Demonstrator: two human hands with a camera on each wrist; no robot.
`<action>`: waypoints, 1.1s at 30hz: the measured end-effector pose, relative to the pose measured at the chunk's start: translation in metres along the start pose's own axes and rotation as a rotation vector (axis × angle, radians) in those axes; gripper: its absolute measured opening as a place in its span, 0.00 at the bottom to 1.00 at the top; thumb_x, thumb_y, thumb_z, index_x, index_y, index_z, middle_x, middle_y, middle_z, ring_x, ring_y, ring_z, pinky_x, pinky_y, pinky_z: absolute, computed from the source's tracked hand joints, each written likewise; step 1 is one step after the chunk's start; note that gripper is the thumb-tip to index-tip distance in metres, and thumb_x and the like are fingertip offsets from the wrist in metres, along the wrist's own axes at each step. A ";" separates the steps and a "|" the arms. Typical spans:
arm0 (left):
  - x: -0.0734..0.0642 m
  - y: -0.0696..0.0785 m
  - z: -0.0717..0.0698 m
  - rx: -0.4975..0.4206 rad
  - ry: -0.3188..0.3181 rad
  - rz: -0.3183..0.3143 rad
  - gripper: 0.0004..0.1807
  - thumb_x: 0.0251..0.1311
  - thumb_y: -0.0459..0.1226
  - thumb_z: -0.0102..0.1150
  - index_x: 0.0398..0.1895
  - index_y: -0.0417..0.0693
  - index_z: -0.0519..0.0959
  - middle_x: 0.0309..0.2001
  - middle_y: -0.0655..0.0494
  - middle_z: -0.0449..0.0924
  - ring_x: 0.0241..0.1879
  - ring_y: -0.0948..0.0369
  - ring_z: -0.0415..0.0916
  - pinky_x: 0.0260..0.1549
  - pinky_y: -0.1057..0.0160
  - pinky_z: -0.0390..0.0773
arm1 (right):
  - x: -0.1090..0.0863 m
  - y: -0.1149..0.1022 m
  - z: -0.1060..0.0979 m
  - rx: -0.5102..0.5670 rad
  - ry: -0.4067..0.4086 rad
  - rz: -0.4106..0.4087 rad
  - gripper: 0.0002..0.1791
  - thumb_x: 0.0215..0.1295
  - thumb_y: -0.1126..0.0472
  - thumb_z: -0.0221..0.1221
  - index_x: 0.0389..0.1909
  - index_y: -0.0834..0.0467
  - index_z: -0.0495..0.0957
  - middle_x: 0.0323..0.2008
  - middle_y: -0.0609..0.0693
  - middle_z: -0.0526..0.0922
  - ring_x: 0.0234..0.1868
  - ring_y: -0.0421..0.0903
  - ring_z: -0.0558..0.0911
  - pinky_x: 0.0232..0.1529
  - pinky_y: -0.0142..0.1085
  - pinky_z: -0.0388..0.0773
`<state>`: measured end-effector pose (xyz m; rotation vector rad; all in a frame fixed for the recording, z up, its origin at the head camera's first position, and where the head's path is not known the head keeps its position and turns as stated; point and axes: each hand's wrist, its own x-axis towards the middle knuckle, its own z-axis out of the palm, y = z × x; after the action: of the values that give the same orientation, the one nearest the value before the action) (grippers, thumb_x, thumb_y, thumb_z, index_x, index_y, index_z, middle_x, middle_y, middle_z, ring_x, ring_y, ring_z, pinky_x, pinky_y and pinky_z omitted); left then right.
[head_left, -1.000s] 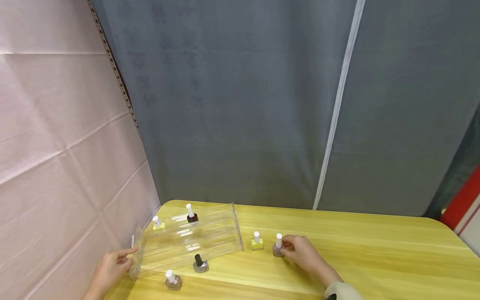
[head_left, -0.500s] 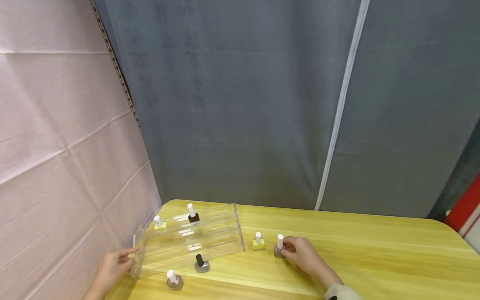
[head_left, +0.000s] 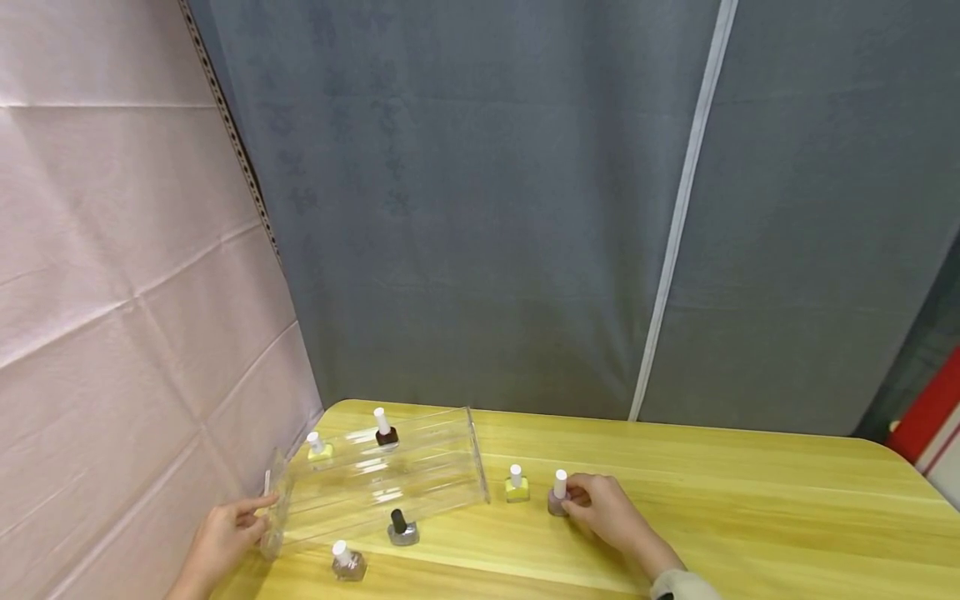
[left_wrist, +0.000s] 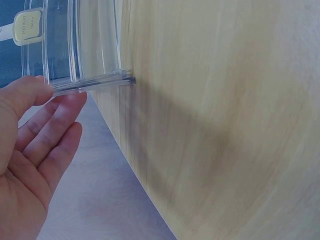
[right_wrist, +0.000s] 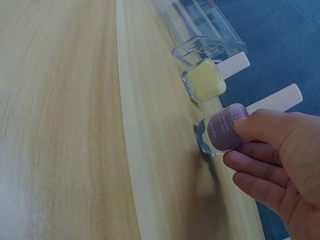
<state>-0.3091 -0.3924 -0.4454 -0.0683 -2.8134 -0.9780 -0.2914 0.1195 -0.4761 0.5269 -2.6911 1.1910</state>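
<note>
Purple polish bottle (right_wrist: pixel 227 125), pinched by the right hand (right_wrist: pixel 295 160), should be light, slick and breakable, best held round its body. Left hand (left_wrist: pixel 30 155) pinches the clear rack (head_left: pixel 386 475) by its end

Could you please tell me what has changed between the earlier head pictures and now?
Nothing has visibly changed. The right hand still pinches the purple polish bottle, the left hand still holds the end of the clear rack, and the yellow bottle on the table stays put.
</note>
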 end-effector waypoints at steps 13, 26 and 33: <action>0.000 0.000 0.002 0.009 0.032 0.043 0.18 0.52 0.25 0.58 0.49 0.33 0.79 0.13 0.59 0.75 0.09 0.69 0.50 0.07 0.69 0.59 | 0.002 -0.003 -0.002 -0.014 0.026 0.009 0.08 0.54 0.70 0.62 0.36 0.66 0.80 0.32 0.52 0.82 0.31 0.43 0.80 0.32 0.29 0.77; -0.001 -0.002 0.003 0.012 0.050 0.061 0.17 0.50 0.24 0.58 0.47 0.31 0.79 0.13 0.60 0.75 0.10 0.69 0.53 0.07 0.69 0.59 | 0.009 -0.005 -0.010 -0.037 0.017 -0.015 0.08 0.54 0.70 0.63 0.36 0.65 0.81 0.33 0.53 0.83 0.32 0.43 0.80 0.33 0.29 0.77; -0.001 -0.001 0.002 0.008 0.032 0.039 0.18 0.52 0.25 0.57 0.48 0.33 0.79 0.12 0.59 0.74 0.09 0.69 0.50 0.07 0.70 0.59 | 0.014 -0.008 -0.013 -0.044 0.001 -0.013 0.07 0.56 0.68 0.62 0.36 0.63 0.81 0.33 0.50 0.83 0.34 0.43 0.80 0.35 0.31 0.77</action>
<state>-0.3088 -0.3923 -0.4475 -0.1056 -2.7765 -0.9501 -0.3015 0.1207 -0.4579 0.5364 -2.7027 1.1251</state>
